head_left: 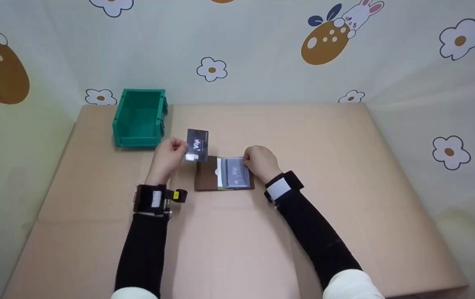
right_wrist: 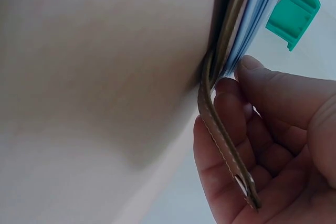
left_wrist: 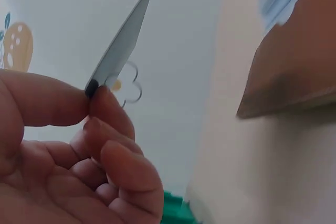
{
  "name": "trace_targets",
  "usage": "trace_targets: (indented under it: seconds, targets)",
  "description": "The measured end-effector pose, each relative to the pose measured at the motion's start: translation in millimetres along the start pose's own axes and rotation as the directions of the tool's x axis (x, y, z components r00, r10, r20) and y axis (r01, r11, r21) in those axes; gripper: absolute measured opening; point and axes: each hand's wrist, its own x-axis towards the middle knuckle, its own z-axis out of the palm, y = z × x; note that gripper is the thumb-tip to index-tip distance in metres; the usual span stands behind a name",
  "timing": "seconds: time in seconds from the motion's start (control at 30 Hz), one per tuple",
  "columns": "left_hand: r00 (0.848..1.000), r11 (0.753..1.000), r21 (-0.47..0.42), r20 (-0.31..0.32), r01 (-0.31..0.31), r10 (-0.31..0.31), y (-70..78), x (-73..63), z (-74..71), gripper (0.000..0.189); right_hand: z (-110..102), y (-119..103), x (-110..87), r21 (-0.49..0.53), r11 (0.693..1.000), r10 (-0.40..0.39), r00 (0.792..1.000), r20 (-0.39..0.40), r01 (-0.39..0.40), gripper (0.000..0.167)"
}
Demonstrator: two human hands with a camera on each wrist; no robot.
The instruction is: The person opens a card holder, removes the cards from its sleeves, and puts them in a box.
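Note:
In the head view, my left hand [head_left: 167,158] pinches a dark card [head_left: 197,145] marked "Vip" by its left edge. The left wrist view shows that card [left_wrist: 123,40] nearly edge-on between thumb and forefinger. An open brown card holder [head_left: 207,176] lies to the right and nearer me, apart from the left hand. My right hand [head_left: 261,162] grips its right side at the clear plastic sleeves [head_left: 237,172], through which another "Vip" card shows. Up close in the right wrist view, the thumb lies against the sleeves, and the brown cover [right_wrist: 223,135] bends down among the fingers.
A green bin [head_left: 137,120] stands at the table's back left, beyond the left hand. Brown paper covers the table [head_left: 324,166]. Patterned curtains [head_left: 254,50] enclose the back and sides.

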Motion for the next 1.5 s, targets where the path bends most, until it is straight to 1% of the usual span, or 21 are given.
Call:
trace_targets:
  seconds: [0.13,0.23,0.33,0.43,0.53,0.57,0.73,0.83,0.9,0.97,1.03,1.17,1.37,1.5]
  targets:
    - [0.997,0.999,-0.012,-0.069,0.04,-0.041,2.9,7.8,-25.6,0.031,0.6,0.8,0.4,0.001,1.0,-0.009,1.0,0.0,0.009,0.005]
    - [0.988,0.997,-0.008,-0.135,0.078,-0.079,5.0,14.9,-42.6,0.036,1.1,1.3,0.6,0.001,1.0,-0.017,1.0,-0.003,0.017,0.006]
    - [0.974,0.993,0.0,-0.191,0.121,-0.118,5.5,23.6,-58.5,0.039,1.6,1.6,0.9,-0.001,1.0,-0.019,1.0,-0.006,0.019,0.007]
    - [0.96,0.986,0.007,-0.229,0.165,-0.159,4.3,32.4,-73.3,0.041,1.9,1.8,1.2,-0.004,1.0,-0.019,1.0,-0.002,0.019,0.007]
    - [0.945,0.98,0.017,-0.267,0.199,-0.187,2.1,40.1,-84.5,0.043,1.6,1.7,1.4,-0.002,1.0,-0.02,1.0,0.008,0.02,0.005]
    - [0.941,0.978,0.033,-0.28,0.206,-0.189,1.1,42.4,-87.2,0.044,1.6,1.7,1.6,-0.003,1.0,-0.02,1.0,0.01,0.02,0.004]
    - [0.919,0.968,0.051,-0.331,0.245,-0.216,-4.7,51.1,-92.8,0.044,1.1,1.6,1.5,-0.002,1.0,-0.021,1.0,0.007,0.021,0.005]
    - [0.903,0.961,0.059,-0.362,0.269,-0.231,-8.7,54.5,-93.1,0.037,1.1,1.4,1.4,0.001,1.0,-0.022,1.0,0.008,0.022,0.005]
    - [0.896,0.957,0.07,-0.376,0.283,-0.237,-11.9,56.4,-93.2,0.032,1.1,1.3,1.6,0.001,1.0,-0.024,1.0,0.01,0.024,0.004]
    - [0.891,0.952,0.078,-0.381,0.296,-0.246,-14.8,58.8,-93.0,0.029,1.0,1.1,1.5,-0.004,1.0,-0.026,1.0,0.013,0.026,0.004]
    - [0.888,0.948,0.07,-0.377,0.311,-0.264,-16.5,60.9,-92.9,0.03,1.1,1.1,1.5,-0.008,1.0,-0.028,1.0,0.011,0.028,0.004]
    - [0.885,0.943,0.051,-0.365,0.328,-0.288,-16.3,65.8,-92.9,0.037,1.2,0.7,1.5,-0.007,0.999,-0.033,0.999,0.011,0.033,0.005]
    - [0.898,0.945,0.073,-0.342,0.319,-0.277,-14.1,69.1,-94.0,0.041,2.0,0.9,0.4,0.005,1.0,-0.03,1.0,0.007,0.03,0.004]
    - [0.901,0.944,0.1,-0.344,0.315,-0.264,-15.8,68.6,-94.0,0.042,0.6,-0.3,-0.2,0.001,0.999,-0.035,0.999,-0.013,0.035,0.006]
